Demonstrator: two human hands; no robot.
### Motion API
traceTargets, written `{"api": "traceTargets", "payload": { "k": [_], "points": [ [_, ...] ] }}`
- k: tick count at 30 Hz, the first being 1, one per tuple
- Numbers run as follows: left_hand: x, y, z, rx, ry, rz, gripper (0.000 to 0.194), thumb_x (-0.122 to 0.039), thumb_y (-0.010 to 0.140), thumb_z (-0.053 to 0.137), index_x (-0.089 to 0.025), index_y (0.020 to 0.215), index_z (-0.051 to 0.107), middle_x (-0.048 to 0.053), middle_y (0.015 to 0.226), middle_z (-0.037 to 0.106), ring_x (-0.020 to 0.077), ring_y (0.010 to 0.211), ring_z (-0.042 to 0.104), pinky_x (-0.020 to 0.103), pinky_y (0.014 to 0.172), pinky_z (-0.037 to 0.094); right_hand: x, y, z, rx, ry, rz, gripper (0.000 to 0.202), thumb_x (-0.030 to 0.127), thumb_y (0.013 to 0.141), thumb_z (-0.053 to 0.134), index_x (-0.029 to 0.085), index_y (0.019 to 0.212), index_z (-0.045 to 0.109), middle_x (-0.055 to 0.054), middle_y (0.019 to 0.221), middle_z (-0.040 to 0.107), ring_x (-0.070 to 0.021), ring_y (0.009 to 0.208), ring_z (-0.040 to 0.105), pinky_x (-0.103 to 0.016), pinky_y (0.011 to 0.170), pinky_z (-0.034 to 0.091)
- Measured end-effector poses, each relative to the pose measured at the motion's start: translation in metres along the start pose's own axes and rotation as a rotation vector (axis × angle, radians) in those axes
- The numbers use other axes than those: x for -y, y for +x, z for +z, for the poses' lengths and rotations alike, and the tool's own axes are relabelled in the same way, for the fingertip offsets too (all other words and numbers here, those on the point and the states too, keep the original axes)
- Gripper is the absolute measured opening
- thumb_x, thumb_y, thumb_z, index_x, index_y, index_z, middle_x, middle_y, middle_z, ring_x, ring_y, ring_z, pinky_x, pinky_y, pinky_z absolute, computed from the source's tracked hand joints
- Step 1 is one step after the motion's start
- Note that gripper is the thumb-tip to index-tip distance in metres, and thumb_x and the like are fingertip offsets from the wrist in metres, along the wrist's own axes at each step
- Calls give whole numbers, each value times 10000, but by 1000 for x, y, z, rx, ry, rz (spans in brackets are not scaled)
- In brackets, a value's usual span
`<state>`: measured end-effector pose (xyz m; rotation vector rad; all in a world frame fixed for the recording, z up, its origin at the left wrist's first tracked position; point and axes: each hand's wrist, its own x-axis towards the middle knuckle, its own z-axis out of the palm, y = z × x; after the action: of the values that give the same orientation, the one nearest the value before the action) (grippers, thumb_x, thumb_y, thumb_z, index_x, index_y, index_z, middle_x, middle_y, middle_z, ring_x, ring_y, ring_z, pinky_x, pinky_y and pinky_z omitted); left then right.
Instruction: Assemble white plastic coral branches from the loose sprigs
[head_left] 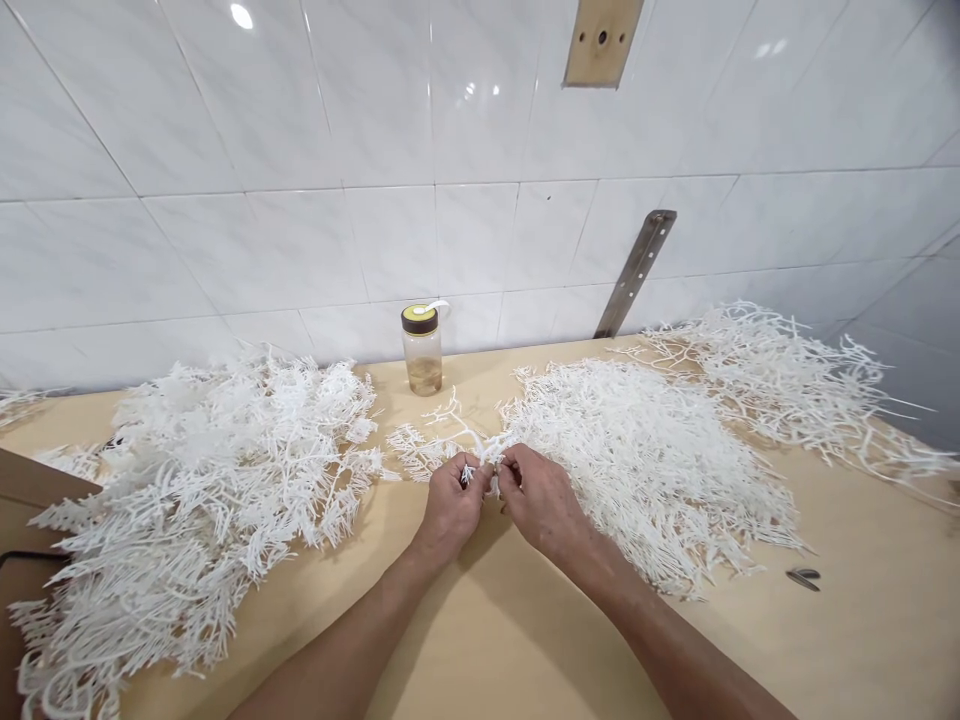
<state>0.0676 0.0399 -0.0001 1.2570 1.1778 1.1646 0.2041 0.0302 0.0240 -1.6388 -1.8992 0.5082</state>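
A pale wooden worktable [487,640] runs along a white tiled wall [300,150]. Three masses of white plastic sprigs lie on it. The left heap [195,500] is the bulkiest and looks fuller and more frond-like. The middle heap [645,460] lies just right of the hands, flatter and more wiry. A far right heap [780,380] of thin bare stems spreads toward the wall corner. Judged from these piles, a good share of the material appears handled already, yet plenty remains in the middle heap; which pile is finished stock cannot be told for certain.

At centre, against the wall, stands a clear jar [422,350] with a yellow lid, nearly empty. A small dark metal tool [803,577] lies apart on the bare table at right.

Both forearms reach forward, wrists low over the table. The left hand [450,505] and right hand [544,500] meet knuckle to knuckle, fingertips of each pinching one white sprig [450,425] at its stem end, its branches fanning toward the jar.
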Motion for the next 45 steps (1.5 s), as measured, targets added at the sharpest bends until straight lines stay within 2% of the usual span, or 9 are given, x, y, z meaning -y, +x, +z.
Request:
{"api": "traceTargets", "payload": {
  "k": [4,8,13,19,27,34,41,43,45],
  "points": [
    [1,1,-1,22,-68,-29,325,-494,798,661,-195,727,554,-57,576,499,85,452,420,214,443,336,-3,-1,-1,-55,32,-128,156,208,950,422,207,834,527,-24,748,617,-179,688,584,-288,666,404],
    [2,1,-3,-11,-13,56,262,-445,821,645,-188,786,607,-54,595,517,82,458,427,211,450,353,-9,-2,2,-97,9,-201,163,208,946,426,200,837,546,-31,771,621,-177,702,573,-289,666,389],
    [2,1,-5,-72,119,170,219,-378,835,635,-175,764,673,-22,622,582,97,534,469,219,523,377,-15,-2,8,-120,-32,-198,176,218,936,440,199,793,541,-22,732,600,-171,658,543,-286,623,355],
    [2,4,-8,-53,133,172,210,-355,823,638,-176,742,710,10,714,673,146,689,580,253,674,435,-14,-4,6,-39,-54,-240,185,197,924,433,202,762,522,-7,708,584,-158,636,529,-270,605,344],
    [5,5,-5,-42,64,65,320,-441,852,582,-174,676,591,-39,562,509,111,535,437,247,569,379,-10,-3,12,-62,14,-134,121,228,885,462,206,790,535,-12,710,621,-175,660,567,-275,627,381],
    [3,-3,-1,-177,197,185,249,-375,880,559,-185,721,583,-21,646,548,133,627,481,256,640,397,8,-1,13,49,132,224,156,299,884,484,206,786,563,-31,674,647,-182,598,606,-261,547,394],
    [-7,-6,-3,-165,174,264,248,-375,898,553,-185,745,595,-1,705,583,144,688,511,262,683,410,12,-3,16,-205,-62,-24,151,290,877,463,200,779,536,-86,762,658,-214,692,611,-295,603,393],
    [-6,-4,-4,-153,122,207,230,-360,887,558,-184,742,590,-10,675,559,137,660,492,256,659,404,13,-3,13,-137,15,27,125,275,861,468,210,772,528,-52,705,644,-195,623,599,-280,564,386],
    [-5,-3,-4,-114,35,131,220,-349,873,567,-185,727,573,-26,626,523,125,607,461,246,614,390,15,-1,9,27,157,148,109,261,852,458,223,766,512,6,584,599,-165,493,563,-258,501,370]
  ]
}}
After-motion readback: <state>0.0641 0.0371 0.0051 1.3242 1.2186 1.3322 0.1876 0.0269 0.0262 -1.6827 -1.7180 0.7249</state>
